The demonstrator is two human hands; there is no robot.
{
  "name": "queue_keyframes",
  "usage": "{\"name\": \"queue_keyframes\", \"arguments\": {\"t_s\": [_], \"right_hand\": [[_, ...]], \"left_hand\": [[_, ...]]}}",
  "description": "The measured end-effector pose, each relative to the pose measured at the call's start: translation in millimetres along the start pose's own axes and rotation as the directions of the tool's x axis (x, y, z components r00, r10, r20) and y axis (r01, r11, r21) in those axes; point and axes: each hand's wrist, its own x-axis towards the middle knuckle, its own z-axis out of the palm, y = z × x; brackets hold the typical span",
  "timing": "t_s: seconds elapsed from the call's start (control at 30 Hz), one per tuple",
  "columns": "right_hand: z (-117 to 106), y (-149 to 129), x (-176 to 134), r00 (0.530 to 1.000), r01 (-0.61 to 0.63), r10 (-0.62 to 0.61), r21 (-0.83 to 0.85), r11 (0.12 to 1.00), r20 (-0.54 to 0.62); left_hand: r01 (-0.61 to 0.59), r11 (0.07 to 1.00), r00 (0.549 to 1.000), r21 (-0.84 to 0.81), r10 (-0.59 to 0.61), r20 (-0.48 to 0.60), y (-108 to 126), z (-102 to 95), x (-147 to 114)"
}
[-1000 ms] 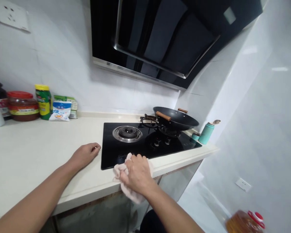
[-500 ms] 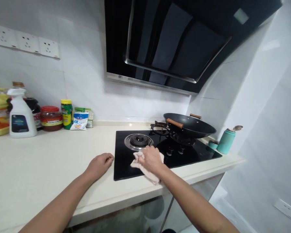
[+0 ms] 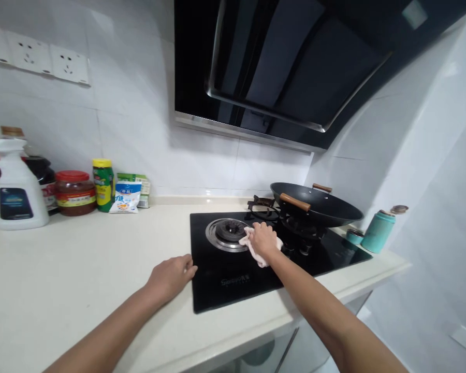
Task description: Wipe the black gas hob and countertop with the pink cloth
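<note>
A pale pink cloth (image 3: 259, 254) lies bunched under my right hand (image 3: 264, 241), which grips it against the black glass gas cooktop (image 3: 229, 285). The hand is just right of the left burner (image 3: 229, 233), near the knobs. My left hand (image 3: 173, 277) rests with curled fingers on the counter at the cooktop's left edge, with nothing seen in it. A black wok (image 3: 322, 204) with wooden handles sits over the right burner.
A range hood (image 3: 279, 67) hangs overhead. On the left stand a spray bottle (image 3: 19, 191), a red-lidded jar (image 3: 74, 194), a yellow-capped container (image 3: 103, 186) and a small white-blue packet (image 3: 126, 198). A turquoise flask (image 3: 378, 231) and a small turquoise cup (image 3: 354, 237) are at the right.
My right hand has moved the cloth away from the front edge, back and right beside the left burner, uncovering lettering on the glass. My left hand now touches the cooktop's edge. The view has shifted slightly.
</note>
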Motion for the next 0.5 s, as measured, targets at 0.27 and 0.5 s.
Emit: {"name": "queue_keyframes", "arguments": {"t_s": [0.27, 0.5], "right_hand": [[36.4, 11.2, 76.5, 0.999, 0.049, -0.050, -0.028, 0.998, -0.013], [64.4, -24.6, 145.9, 0.988, 0.102, -0.097, -0.035, 0.994, 0.123]], "left_hand": [[-0.098, 0.988, 0.995, 0.117, 0.099, -0.001, -0.1, 10.2, -5.9], [-0.172, 0.982, 0.977, 0.071, 0.180, -0.111, -9.6, 34.9, -7.7]]}}
